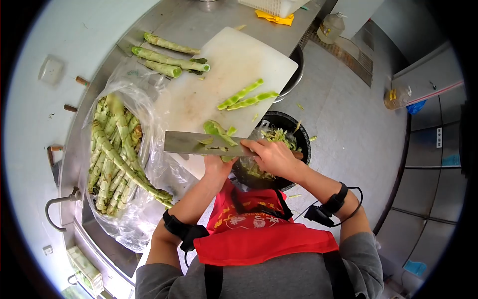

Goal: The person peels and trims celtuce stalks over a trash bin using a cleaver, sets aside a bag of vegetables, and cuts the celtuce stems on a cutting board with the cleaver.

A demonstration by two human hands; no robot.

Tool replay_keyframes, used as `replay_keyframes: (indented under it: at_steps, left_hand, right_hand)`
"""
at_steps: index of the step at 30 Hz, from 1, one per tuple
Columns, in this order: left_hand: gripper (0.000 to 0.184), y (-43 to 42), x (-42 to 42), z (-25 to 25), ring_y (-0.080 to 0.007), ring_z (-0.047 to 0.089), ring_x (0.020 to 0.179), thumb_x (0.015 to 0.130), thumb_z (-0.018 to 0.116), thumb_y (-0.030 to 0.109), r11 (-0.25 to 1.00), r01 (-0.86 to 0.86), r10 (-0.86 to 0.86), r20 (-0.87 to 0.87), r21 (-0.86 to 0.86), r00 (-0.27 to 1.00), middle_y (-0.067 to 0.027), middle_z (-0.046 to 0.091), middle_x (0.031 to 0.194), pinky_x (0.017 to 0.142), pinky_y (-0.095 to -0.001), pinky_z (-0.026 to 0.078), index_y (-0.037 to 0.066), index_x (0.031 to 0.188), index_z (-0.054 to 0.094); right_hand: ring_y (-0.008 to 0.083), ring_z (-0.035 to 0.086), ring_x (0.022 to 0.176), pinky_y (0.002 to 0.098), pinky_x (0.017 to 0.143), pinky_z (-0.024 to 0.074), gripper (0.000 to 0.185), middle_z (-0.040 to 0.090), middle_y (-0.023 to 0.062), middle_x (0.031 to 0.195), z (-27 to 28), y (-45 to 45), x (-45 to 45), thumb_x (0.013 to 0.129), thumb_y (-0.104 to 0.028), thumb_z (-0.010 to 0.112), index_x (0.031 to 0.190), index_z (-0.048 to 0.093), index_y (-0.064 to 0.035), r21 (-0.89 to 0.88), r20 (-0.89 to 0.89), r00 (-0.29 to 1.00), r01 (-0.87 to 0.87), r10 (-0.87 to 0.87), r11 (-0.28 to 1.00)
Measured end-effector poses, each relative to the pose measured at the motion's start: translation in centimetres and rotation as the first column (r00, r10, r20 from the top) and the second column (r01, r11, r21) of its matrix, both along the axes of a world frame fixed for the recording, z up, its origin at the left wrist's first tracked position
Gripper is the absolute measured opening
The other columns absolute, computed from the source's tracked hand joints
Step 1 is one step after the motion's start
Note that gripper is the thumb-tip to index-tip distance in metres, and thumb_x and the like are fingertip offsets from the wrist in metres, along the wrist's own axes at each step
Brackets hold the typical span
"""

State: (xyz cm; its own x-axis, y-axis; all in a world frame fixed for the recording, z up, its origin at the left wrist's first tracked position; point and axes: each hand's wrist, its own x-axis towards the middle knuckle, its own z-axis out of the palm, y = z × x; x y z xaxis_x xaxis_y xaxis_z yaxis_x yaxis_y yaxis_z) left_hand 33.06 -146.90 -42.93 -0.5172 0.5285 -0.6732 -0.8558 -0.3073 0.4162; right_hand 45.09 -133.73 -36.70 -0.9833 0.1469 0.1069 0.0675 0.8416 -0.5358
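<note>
My right hand (275,158) is wrapped around the handle of a cleaver (181,143), its wide blade lying flat and pointing left. Bits of green peel stick to the blade. Just under the blade, my left hand (217,167) is closed on a celtuce stem, a little green showing beside the fingers; the blade hides the fingertips and most of the stem. Green peel (215,128) shows past the blade's far edge, over the white cutting board (224,60). Two light green peeled strips (246,94) lie farther up the board.
Unpeeled celtuce stems (112,149) fill a clear plastic bag (154,144) at left. Several thicker stems (169,62) rest by the board's far left corner. A black bin (303,134) with peelings stands below right. A yellow cloth (275,18) lies at the back.
</note>
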Motion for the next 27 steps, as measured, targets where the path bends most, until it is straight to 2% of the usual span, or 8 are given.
replay_keyframes:
  at_steps: [1,4,7,10,14,17,23,27]
  left_hand:
    - [0.032,0.1,0.1,0.8,-0.0209,0.058,0.089,0.095,0.039,0.037,0.998,-0.023,0.024,0.016,-0.051,1.000,-0.0045,0.060,0.102,0.068,-0.0334,0.047,0.014,0.111,0.053]
    - [0.032,-0.3,-0.6,0.5,-0.0201,0.057,0.088,0.095,0.040,0.038,0.998,-0.018,0.018,0.004,0.066,1.000,-0.0038,0.059,0.101,0.069,-0.0345,0.047,0.014,0.111,0.053]
    - [0.035,0.2,-0.6,-0.4,-0.0198,0.056,0.084,0.095,0.039,0.043,1.000,0.012,-0.010,0.050,-0.023,0.999,-0.0035,0.059,0.099,0.068,-0.0356,0.047,0.014,0.110,0.053]
    - [0.039,0.5,-0.5,0.4,-0.0214,0.056,0.075,0.096,0.036,0.047,0.998,-0.010,0.011,0.021,-0.067,1.000,-0.0033,0.059,0.092,0.059,-0.0377,0.043,0.014,0.106,0.052]
    - [0.040,-1.6,-1.3,-1.8,-0.0221,0.054,0.070,0.095,0.039,0.050,0.997,0.056,-0.059,0.058,0.053,0.997,-0.0033,0.058,0.087,0.056,-0.0379,0.042,0.014,0.106,0.052]
    - [0.041,-1.9,-1.5,-1.9,-0.0225,0.055,0.077,0.094,0.041,0.050,0.996,0.080,-0.082,0.038,0.045,0.996,-0.0042,0.058,0.091,0.063,-0.0407,0.044,0.014,0.108,0.052]
    - [0.038,-0.5,-1.3,0.0,-0.0230,0.052,0.093,0.097,0.036,0.044,0.999,-0.037,0.040,0.091,-0.037,0.995,-0.0055,0.056,0.102,0.081,-0.0477,0.042,0.014,0.112,0.051]
    - [0.034,-1.1,-1.5,-0.5,-0.0214,0.054,0.088,0.098,0.034,0.041,0.998,0.055,-0.054,0.059,-0.018,0.997,-0.0038,0.057,0.099,0.073,-0.0433,0.044,0.014,0.110,0.051]
  right_hand:
    - [0.0347,0.062,0.069,0.0433,0.059,0.0516,0.053,0.063,0.0151,0.086,-0.3,0.1,-0.4,0.069,-0.004,0.063,0.121,0.052,-0.0100,-0.026,0.011,1.000,0.000,0.000,1.000]
    - [0.0349,0.063,0.068,0.0437,0.058,0.0516,0.042,0.064,0.0156,0.084,-0.9,0.0,-1.4,0.073,-0.008,0.060,0.115,0.054,-0.0092,-0.020,-0.014,1.000,0.025,-0.026,0.999]
    - [0.0361,0.063,0.070,0.0443,0.059,0.0511,0.039,0.064,0.0171,0.085,-2.6,0.1,-2.8,0.074,-0.007,0.058,0.113,0.055,-0.0078,0.017,0.040,0.998,0.057,-0.058,0.998]
    - [0.0372,0.062,0.073,0.0455,0.062,0.0506,0.036,0.064,0.0193,0.083,-4.7,1.2,-4.8,0.075,-0.006,0.056,0.111,0.057,-0.0063,0.032,0.103,0.990,0.094,-0.097,0.995]
    - [0.0377,0.063,0.070,0.0460,0.064,0.0508,0.025,0.063,0.0207,0.072,-7.0,2.2,-5.9,0.079,-0.012,0.053,0.101,0.061,-0.0040,-0.034,0.136,0.986,0.106,-0.100,0.994]
    - [0.0377,0.062,0.075,0.0457,0.068,0.0503,0.029,0.063,0.0220,0.079,-3.8,2.3,-5.5,0.079,-0.010,0.055,0.107,0.060,-0.0041,-0.084,0.193,0.978,0.097,-0.079,0.992]
    - [0.0362,0.062,0.079,0.0447,0.069,0.0508,0.042,0.064,0.0188,0.090,1.0,0.7,-3.1,0.077,-0.006,0.057,0.119,0.054,-0.0086,-0.085,0.164,0.986,-0.013,0.026,0.996]
    - [0.0373,0.061,0.078,0.0457,0.068,0.0508,0.047,0.063,0.0192,0.090,-0.9,1.0,-3.7,0.074,-0.005,0.059,0.121,0.052,-0.0096,-0.059,0.180,0.984,0.005,0.006,0.998]
